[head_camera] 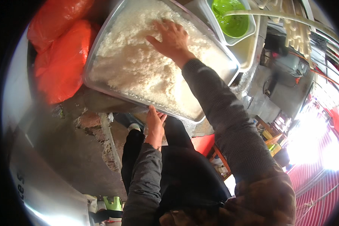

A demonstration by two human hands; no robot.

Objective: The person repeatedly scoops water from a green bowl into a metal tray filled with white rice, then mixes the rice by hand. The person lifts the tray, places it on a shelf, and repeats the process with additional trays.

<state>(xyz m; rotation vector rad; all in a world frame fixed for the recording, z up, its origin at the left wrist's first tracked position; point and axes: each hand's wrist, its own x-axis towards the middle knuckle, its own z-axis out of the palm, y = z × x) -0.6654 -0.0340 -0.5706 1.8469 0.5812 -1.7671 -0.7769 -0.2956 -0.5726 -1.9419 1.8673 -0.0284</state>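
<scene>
A large rectangular tray (pixel 115 94) with a pale rim lies before me, filled with loose white cooked rice (pixel 135 70). The rice is heaped at the middle and thins to a glare-lit patch towards the near right corner. My right hand (pixel 172 39) rests on the rice in the far part, palm down and fingers spread, holding nothing. On the near side, my left hand (pixel 154 124) grips the tray's edge, thumb up against the rim; its other fingers are partly hidden.
Red plastic bags (pixel 65 62) crowd the tray's left side. Beyond its right corner stands a white container (pixel 228 42) holding a green plastic bowl (pixel 234 25). Broken brick (pixel 90 123) borders the wet floor (pixel 73 152). A green stool (pixel 113 203) sits behind me.
</scene>
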